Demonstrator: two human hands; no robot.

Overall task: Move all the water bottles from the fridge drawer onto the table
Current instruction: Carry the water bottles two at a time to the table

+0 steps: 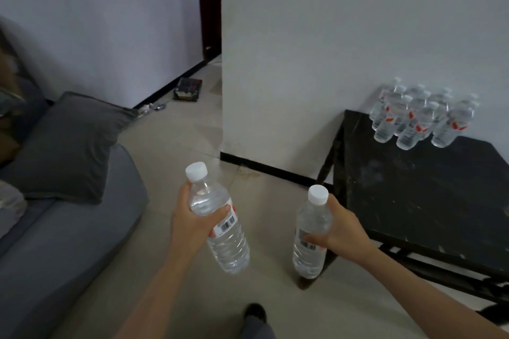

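Note:
My left hand (192, 221) grips a clear water bottle (220, 231) with a white cap, tilted a little, over the floor. My right hand (340, 230) holds a second water bottle (309, 239) of the same kind, nearly upright, just left of the black table (429, 192). At the table's far edge, against the wall, stands a cluster of several water bottles (418, 115) with red-marked labels. The fridge drawer is not in view.
A grey sofa (63, 242) with a dark grey cushion (68, 146) fills the left side. A white wall corner (223, 91) juts out ahead, with a doorway passage and a dark box (187, 89) on the floor behind it. My shoe (254, 312) shows at the bottom.

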